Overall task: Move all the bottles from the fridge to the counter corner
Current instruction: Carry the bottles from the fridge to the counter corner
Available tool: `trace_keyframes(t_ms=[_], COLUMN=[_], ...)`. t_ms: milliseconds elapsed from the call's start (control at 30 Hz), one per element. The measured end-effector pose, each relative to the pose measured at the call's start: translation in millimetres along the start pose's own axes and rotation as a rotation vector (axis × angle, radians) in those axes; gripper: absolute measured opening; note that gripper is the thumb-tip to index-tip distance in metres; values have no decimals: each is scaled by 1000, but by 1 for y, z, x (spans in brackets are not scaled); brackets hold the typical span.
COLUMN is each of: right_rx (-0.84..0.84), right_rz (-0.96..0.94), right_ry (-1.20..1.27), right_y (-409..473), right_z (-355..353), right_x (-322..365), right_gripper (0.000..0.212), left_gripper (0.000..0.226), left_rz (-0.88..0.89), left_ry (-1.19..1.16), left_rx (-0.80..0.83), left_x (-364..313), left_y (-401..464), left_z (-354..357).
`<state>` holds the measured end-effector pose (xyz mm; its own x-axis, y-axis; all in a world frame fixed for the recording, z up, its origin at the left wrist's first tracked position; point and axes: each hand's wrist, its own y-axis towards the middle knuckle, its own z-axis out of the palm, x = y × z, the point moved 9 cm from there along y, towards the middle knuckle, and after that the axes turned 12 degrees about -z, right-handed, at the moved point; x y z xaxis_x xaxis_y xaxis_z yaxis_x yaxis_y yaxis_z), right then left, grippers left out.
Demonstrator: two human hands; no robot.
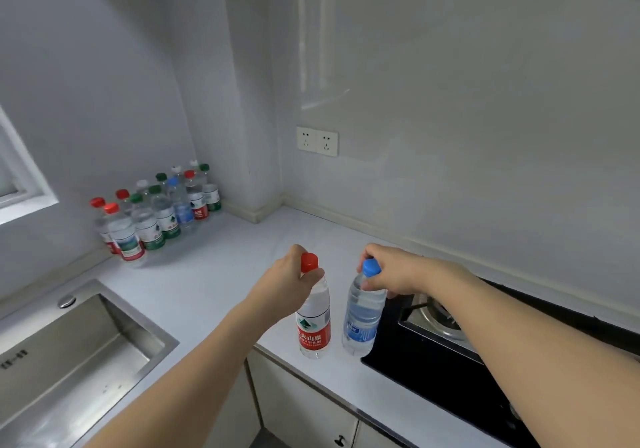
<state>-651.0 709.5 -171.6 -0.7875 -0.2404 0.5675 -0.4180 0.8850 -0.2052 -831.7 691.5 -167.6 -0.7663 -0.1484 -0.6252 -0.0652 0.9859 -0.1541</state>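
Left hand [289, 276]: closed around the neck of the red-capped bottle [313, 312], just below the cap; thumb and fingers wrap the neck from the left side.
Right hand [393, 271]: fingers pinched on the neck of the blue-capped bottle [362, 312], directly under the cap; forearm reaches in from the lower right.
Red-capped bottle: upright, red label, base resting near the front edge of the counter [214, 274]; clear liquid inside.
Blue-capped bottle: upright, blue label, just beside the red-capped bottle on its right; its base sits at the left edge of the stove.
Spacing of the two held bottles: close together; contact between them cannot be confirmed.
Bottle group [157, 210]: upright bottles clustered in the far left counter corner against the wall, with red, green, white and blue caps; well apart from the two held bottles.
Sink [79, 354]: stainless steel, set into the counter at lower left, between the viewer and the bottle group.
Stove [450, 368]: black glass top with a metal burner, at right, partly under the right forearm.
Wall sockets [317, 141]: double white plate on the back wall, above the counter.
Cabinet doors [311, 409]: pale fronts below the counter edge, a dark knob visible.
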Motion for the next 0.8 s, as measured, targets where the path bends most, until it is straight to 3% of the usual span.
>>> trace_keyframes(t_ms=[367,800], right_rx=[39,208], right_rz=[-158,-231], right_ry=[-57,-42], right_y=[171,360], right_z=[-25,38], right_x=[19,90], right_gripper=[24,23], left_gripper=[28,30], left_rz=[-153,-284], left_ry=[-5,-63], left_rx=[-136,-167], left_x=[34,156], left_y=[124,259], left_z=[-57,-133])
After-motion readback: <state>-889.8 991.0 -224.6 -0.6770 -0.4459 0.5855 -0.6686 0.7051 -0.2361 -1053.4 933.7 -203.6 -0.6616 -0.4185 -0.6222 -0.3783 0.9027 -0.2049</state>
